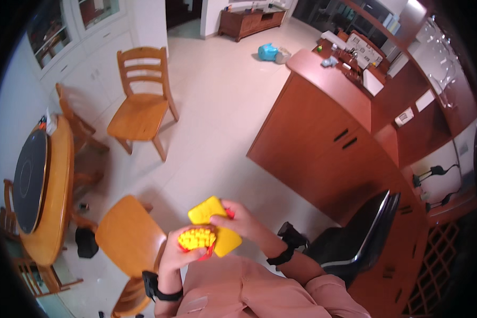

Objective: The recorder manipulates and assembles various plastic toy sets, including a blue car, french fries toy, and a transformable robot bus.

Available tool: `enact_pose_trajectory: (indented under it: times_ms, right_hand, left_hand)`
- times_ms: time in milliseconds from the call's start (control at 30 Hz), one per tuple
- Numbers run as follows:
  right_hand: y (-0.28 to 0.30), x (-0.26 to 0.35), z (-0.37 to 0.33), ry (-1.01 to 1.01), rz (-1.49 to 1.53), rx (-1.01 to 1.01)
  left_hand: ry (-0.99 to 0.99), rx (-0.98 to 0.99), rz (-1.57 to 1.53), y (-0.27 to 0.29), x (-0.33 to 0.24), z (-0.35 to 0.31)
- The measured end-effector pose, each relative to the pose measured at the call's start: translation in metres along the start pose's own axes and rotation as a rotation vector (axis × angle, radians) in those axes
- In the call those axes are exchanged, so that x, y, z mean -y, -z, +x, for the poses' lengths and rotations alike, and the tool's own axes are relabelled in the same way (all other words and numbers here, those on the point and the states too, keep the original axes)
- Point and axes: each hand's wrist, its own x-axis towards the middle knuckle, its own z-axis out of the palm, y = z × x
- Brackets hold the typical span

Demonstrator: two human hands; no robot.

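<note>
In front of my chest, my left hand (176, 253) is closed round a knobbly yellow pad with a red edge (197, 239), its bumpy face turned up. To the right of the pad, my right hand (239, 219) grips a flat, smooth yellow piece (228, 243) with the thumb across it. More yellow shows above that thumb; whether it is one piece or two I cannot tell. A bit of red shows by the right fingers. The two yellow things overlap or touch between my hands. Black bands with small devices sit on both my forearms.
A wooden chair (138, 114) stands ahead on the left, another chair (130, 228) close at my left. Farther left is a round table with a dark turntable (31, 180). A reddish wooden counter (302, 138) and a black chair (355, 238) are on the right. A blue bag (268, 52) lies far ahead.
</note>
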Motion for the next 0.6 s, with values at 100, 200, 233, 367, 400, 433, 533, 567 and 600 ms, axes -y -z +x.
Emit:
enact_pose_trajectory:
  times_ms: [100, 200, 233, 367, 400, 433, 533, 567, 600]
  right_hand:
    - [0.026, 0.01, 0.065, 0.051, -0.19, 0.104]
    - [0.043, 0.027, 0.133, 0.059, -0.084, 0.204]
    - [0.048, 0.036, 0.157, 0.067, -0.083, 0.202]
    - [0.07, 0.069, 0.258, 0.109, -0.152, 0.288]
    - [0.078, 0.079, 0.286, 0.071, -0.119, 0.378]
    - [0.087, 0.089, 0.316, 0.034, -0.088, 0.477]
    - [0.118, 0.121, 0.408, 0.202, -0.083, 0.52]
    - [0.125, 0.137, 0.436, 0.191, -0.103, 0.552]
    - [0.139, 0.154, 0.461, 0.183, -0.122, 0.544]
  left_hand:
    - [0.0, -0.121, -0.127, 0.015, 0.007, 0.05]
    - [0.004, -0.265, -0.101, 0.032, -0.01, 0.102]
    - [0.001, -0.261, -0.095, 0.038, -0.014, 0.119]
    - [-0.049, -0.464, -0.117, 0.065, -0.035, 0.195]
    - [-0.098, -0.506, -0.113, 0.075, -0.038, 0.217]
    - [-0.154, -0.555, -0.111, 0.085, -0.039, 0.24]
    - [-0.219, -0.672, -0.073, 0.119, -0.046, 0.313]
    - [-0.236, -0.676, -0.059, 0.127, -0.053, 0.34]
    - [-0.252, -0.661, -0.015, 0.133, -0.069, 0.375]
